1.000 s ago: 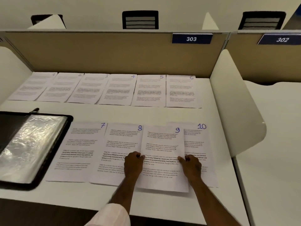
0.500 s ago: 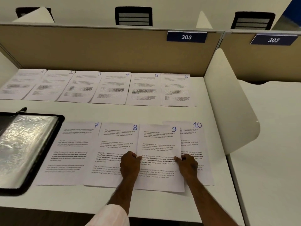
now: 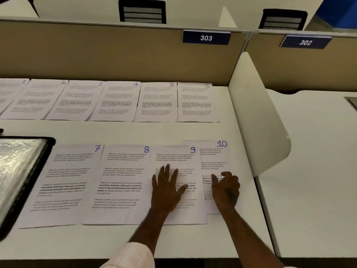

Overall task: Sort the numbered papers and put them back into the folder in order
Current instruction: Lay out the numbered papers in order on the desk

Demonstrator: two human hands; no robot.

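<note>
I am pressing my left hand (image 3: 167, 192) flat, fingers spread, on sheet 9 (image 3: 173, 157). My right hand (image 3: 226, 190) is touching sheet 10 (image 3: 212, 157) with bent fingers, and I cannot tell whether it is pinching the paper. I am judging the laying-out step nearly done: sheet 8 (image 3: 121, 182) and sheet 7 (image 3: 65, 182) are lying left of my left hand, and the row of sheets 1 to 6 (image 3: 119, 101) beyond both. Next I am expecting to stack them in order for the open folder (image 3: 17, 171), farther left on the table (image 3: 116, 132).
</note>
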